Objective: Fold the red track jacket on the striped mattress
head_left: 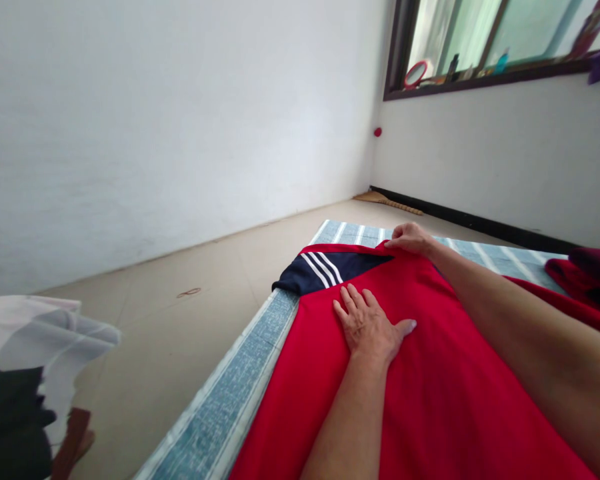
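Observation:
A red garment (430,387) with a navy panel (360,265) and three white stripes lies spread over a blue-and-white striped cover (230,393). My left hand (371,325) rests flat on the red cloth, fingers spread, just below the striped panel. At the far edge of the garment, my right hand (409,240) is closed, pinching the red hem between thumb and fingers. The navy part reaches the left edge of the covered surface. Whether the garment is a jacket or a shirt cannot be told.
Folded dark red clothes (593,273) sit at the right. White and dark cloths (45,347) hang at the lower left, above the tiled floor (190,333). A straw broom (387,200) lies by the wall corner. A red-rimmed mirror (416,74) stands on the window sill.

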{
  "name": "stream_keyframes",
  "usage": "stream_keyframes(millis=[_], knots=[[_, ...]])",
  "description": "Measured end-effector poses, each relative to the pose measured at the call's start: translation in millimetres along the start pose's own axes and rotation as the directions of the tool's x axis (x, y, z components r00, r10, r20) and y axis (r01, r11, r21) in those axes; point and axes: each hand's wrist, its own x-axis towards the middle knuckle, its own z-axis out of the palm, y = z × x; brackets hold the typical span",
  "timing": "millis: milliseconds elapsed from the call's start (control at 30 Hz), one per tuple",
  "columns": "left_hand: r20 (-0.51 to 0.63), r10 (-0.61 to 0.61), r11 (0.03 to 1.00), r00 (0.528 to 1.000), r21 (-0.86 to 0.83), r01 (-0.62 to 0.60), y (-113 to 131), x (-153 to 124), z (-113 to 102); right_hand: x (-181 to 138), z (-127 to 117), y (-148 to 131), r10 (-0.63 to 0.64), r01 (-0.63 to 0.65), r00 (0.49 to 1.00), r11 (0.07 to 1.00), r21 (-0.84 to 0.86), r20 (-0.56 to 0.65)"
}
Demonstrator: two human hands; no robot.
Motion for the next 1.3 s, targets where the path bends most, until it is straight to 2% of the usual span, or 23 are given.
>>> stream_keyframes(millis=[133, 267, 433, 567, 700, 800, 900, 1000, 1167, 1300], knots=[[0.017, -0.007, 1.000, 1.000, 0.000, 0.007, 0.6, -0.1, -1.4, -9.9, 16.6, -1.3, -0.013, -0.014, 0.990, 0.981, -0.192, -0.138], [0.017, -0.002, 1.000, 1.000, -0.006, 0.002, 0.4, -0.6, -2.1, -16.5, 33.9, -2.3, -0.047, -0.012, 0.984, 0.947, -0.321, -0.173], [0.000, -0.002, 1.000, 1.000, -0.009, 0.002, 0.3, -1.0, -2.0, -23.5, 39.4, -10.2, -0.092, 0.010, 0.977, 0.923, -0.385, -0.194], [0.015, -0.007, 1.000, 1.000, -0.015, 0.008, 0.9, 0.4, -2.0, -44.5, 42.5, -25.9, -0.161, 0.054, 0.958, 0.916, -0.397, -0.240], [-0.004, 0.004, 1.000, 1.000, -0.022, -0.004, 0.4, 1.2, -1.2, -76.0, 64.5, -37.0, -0.285, 0.222, 0.950, 0.903, -0.367, -0.129], [-0.038, 0.010, 1.000, 0.999, -0.027, -0.011, -0.7, 0.9, -0.4, -88.2, 81.9, -35.5, -0.304, 0.273, 0.952, 0.900, -0.339, -0.042], [-0.047, 0.007, 1.000, 0.999, -0.028, -0.008, -1.7, 0.8, -0.2, -88.2, 86.8, -32.7, -0.286, 0.271, 0.958, 0.909, -0.317, -0.002], [-0.053, 0.009, 0.999, 0.999, -0.037, -0.011, -2.7, 1.5, -0.3, -87.2, 80.8, -34.6, -0.267, 0.258, 0.964, 0.918, -0.301, 0.011], [-0.037, 0.005, 0.999, 0.999, -0.037, -0.006, -3.2, 2.4, -2.5, -93.8, 73.8, -37.2, -0.187, 0.175, 0.982, 0.940, -0.294, -0.015], [-0.017, 0.007, 0.998, 1.000, -0.056, -0.008, -3.0, 1.2, -8.6, -96.2, 75.9, -31.6, -0.118, 0.117, 0.993, 0.950, -0.289, 0.015]])
